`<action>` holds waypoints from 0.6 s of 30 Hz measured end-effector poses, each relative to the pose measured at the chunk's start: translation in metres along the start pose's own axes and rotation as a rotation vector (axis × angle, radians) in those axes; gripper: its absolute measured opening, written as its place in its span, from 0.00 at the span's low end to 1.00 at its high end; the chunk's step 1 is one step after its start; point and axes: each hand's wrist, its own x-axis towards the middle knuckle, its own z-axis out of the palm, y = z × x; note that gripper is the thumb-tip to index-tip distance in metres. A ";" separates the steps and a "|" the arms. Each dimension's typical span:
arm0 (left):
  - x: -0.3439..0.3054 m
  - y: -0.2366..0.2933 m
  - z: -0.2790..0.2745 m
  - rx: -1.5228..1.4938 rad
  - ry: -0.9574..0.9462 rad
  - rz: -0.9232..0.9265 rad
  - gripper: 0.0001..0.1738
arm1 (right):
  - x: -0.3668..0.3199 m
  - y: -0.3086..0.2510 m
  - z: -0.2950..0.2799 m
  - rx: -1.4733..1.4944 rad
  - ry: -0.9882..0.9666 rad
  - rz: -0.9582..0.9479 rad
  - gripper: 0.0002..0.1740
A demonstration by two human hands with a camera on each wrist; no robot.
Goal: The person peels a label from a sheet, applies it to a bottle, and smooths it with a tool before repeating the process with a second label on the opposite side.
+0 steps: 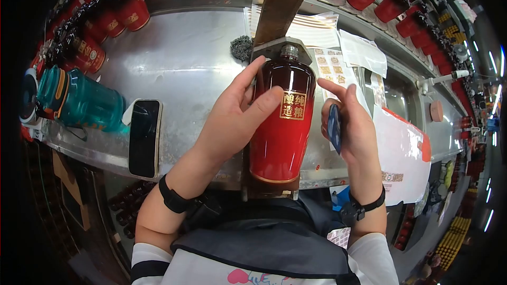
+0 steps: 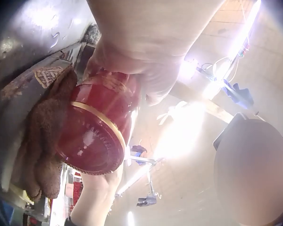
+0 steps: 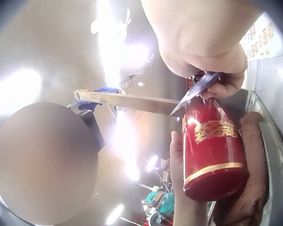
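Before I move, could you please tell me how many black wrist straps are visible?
2: the left-wrist strap and the right-wrist strap, one on each arm.

We record the head view from above the workbench's (image 1: 179, 74) near edge, facing forward and steeply down, wide in coverage. Both wrist views look upward from low by that edge, from opposite sides, close to the base of the bottle (image 1: 280, 142), ceiling lights (image 2: 181, 134) behind. We find the bottle in all three; head and right wrist share the teal jug (image 1: 87, 100)
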 end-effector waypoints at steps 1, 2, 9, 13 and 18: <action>0.000 -0.002 -0.001 -0.006 0.002 0.001 0.41 | -0.003 0.002 -0.005 0.175 -0.062 -0.020 0.29; 0.001 -0.006 -0.002 0.008 -0.016 0.038 0.44 | -0.012 0.004 -0.006 0.170 -0.061 -0.018 0.29; 0.000 -0.005 -0.001 0.050 -0.061 0.085 0.49 | -0.053 -0.001 0.018 0.049 -0.135 -0.090 0.21; 0.000 -0.005 -0.001 0.052 -0.063 0.089 0.49 | -0.052 0.002 0.019 -0.032 -0.171 -0.080 0.19; 0.000 -0.006 -0.001 0.050 -0.069 0.105 0.49 | -0.052 -0.003 0.029 -0.035 -0.085 -0.046 0.19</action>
